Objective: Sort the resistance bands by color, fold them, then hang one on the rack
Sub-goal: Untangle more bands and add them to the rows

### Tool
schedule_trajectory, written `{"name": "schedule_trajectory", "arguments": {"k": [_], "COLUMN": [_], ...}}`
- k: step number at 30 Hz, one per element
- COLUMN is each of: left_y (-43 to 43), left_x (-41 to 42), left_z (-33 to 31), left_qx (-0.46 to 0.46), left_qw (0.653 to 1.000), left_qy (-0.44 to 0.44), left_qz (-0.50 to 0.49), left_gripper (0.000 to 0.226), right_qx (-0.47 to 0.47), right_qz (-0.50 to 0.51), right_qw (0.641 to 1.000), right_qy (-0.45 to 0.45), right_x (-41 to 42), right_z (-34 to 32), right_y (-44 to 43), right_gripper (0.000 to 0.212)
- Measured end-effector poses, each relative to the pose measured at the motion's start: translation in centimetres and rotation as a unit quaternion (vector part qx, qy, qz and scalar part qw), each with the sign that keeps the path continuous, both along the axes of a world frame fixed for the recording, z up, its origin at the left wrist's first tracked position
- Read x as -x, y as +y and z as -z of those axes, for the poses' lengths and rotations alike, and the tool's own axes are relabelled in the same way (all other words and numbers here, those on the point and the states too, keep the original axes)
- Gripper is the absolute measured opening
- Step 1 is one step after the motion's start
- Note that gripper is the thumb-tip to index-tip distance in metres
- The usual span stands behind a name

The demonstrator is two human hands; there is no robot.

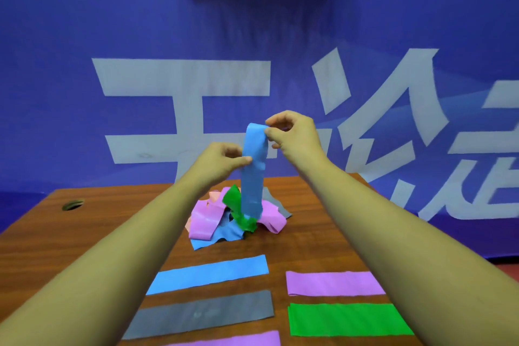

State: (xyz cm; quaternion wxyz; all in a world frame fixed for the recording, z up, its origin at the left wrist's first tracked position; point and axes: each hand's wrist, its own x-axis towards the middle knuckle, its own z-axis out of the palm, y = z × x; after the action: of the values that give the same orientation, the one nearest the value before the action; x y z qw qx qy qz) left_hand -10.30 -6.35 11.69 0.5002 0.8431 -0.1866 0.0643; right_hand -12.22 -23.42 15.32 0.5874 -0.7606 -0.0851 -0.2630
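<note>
Two-handed, holding a blue band [253, 174] upright over the tangled pile [205, 219] at the middle of the bench [70, 239], pinching its top end with the right hand [295, 135] and its side lower down with the left hand [219, 161], fingers clamped on it.

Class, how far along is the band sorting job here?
Done: blue strip, grey strip, green strip, pink strip and another pink strip lie flat up front. In hand: left hand and right hand pinch a raised blue band. Left: the tangled pile, then hanging one.
</note>
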Motion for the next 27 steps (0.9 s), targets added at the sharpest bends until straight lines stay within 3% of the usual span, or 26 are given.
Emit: {"name": "schedule_trajectory", "arguments": {"k": [4, 9, 11, 14, 17, 20, 23, 27], "left_y": [0.2, -0.1, 0.2, 0.2, -0.6, -1.7, -2.5, -3.0], "left_x": [-0.1, 0.8, 1.8, 2.8, 4.0, 5.5, 6.6, 7.4], "left_z": [-2.1, -1.0, 0.6, 2.1, 2.0, 0.7, -0.6, -1.3], "left_qx": [0.127, -0.008, -0.01, 0.038, 0.151, 0.222, 0.262, 0.268], "left_qw": [0.99, 1.0, 0.995, 0.988, 0.976, 0.964, 0.953, 0.954], "left_qy": [-0.06, 0.006, 0.072, 0.098, 0.101, 0.096, 0.1, 0.091], "left_qz": [-0.029, 0.019, 0.074, 0.116, 0.121, 0.112, 0.116, 0.098], "left_gripper": [0.01, 0.013, 0.012, 0.01, 0.011, 0.009, 0.009, 0.009], "right_qx": [-0.036, -0.067, -0.049, -0.022, -0.011, -0.079, -0.168, -0.198], "right_qz": [-0.006, 0.026, 0.028, 0.014, 0.022, 0.01, -0.072, -0.193], "right_qw": [0.999, 0.997, 0.998, 1.0, 0.999, 0.989, 0.962, 0.924], "right_qy": [-0.009, -0.009, -0.018, -0.007, 0.043, 0.123, 0.204, 0.262], "right_x": [0.8, 1.3, 1.6, 2.2, 2.7, 3.9, 6.1, 8.6], "right_z": [-0.9, -1.0, -1.1, -0.7, 0.5, 2.0, 3.2, 5.2], "right_y": [-0.6, -1.3, -1.4, -1.5, -2.2, -2.6, -2.6, -2.5], "right_gripper": [0.014, 0.012, 0.012, 0.012, 0.014, 0.013, 0.013, 0.031]}}
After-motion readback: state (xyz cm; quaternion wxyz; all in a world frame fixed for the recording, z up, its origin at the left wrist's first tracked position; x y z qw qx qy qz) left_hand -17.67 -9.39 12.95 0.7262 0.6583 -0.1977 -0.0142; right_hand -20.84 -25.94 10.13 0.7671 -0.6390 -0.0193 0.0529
